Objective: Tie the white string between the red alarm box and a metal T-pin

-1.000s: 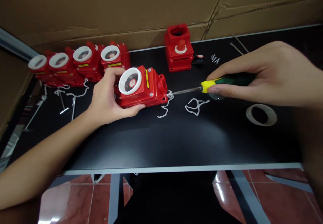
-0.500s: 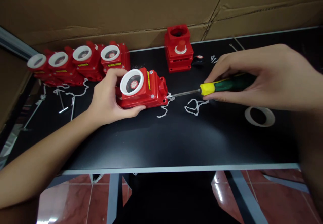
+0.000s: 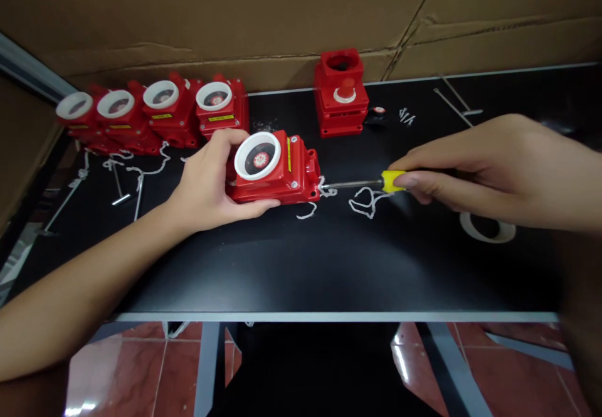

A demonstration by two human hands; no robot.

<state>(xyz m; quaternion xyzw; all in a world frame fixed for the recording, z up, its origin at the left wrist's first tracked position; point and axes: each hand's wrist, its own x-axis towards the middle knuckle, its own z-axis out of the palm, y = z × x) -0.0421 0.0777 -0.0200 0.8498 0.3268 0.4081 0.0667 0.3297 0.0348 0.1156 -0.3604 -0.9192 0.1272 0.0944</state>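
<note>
The red box with a white-rimmed window lies near the middle of the black table, its left end clasped between the thumb and curled fingers of the left hand. At its right end the tip of a screwdriver meets a white string, the fingers of the right hand pinching the yellow part of the handle. Beyond lie a loose string, a white ring, an open-topped red box and, to the left, four windowed red boxes.

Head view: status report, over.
Left hand gripping nearest red box. Right hand holding screwdriver, tip at box's right end. White cord at the tip.
</note>
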